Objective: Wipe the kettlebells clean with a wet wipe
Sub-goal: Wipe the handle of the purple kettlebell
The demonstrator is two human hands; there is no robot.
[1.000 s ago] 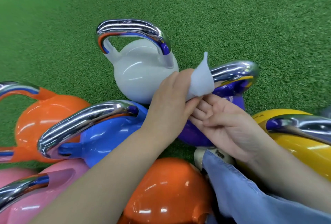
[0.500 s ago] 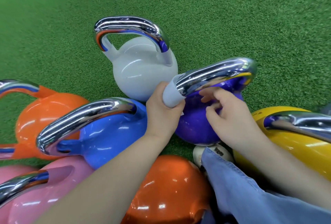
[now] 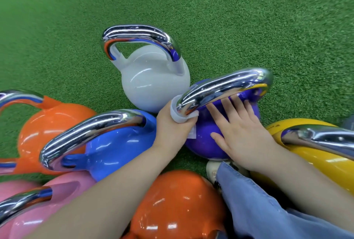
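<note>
I count seven kettlebells on turf: two orange, one each of five other colours. Left hand (image 3: 172,126) grips wet wipe (image 3: 177,113) around purple kettlebell (image 3: 205,139) handle, centre. Right hand (image 3: 241,133), 3 o'clock of it, flat, fingers spread on bell.

We count seven kettlebells (image 3: 153,81) on the turf: one white, one purple, one blue, one yellow, one pink, two orange; one wet wipe (image 3: 177,113); two hands (image 3: 243,135).

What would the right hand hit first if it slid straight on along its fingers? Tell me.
The right hand lies flat on the purple kettlebell, fingers pointing under its chrome handle; probably that handle's far post, though depth is unclear.
</note>
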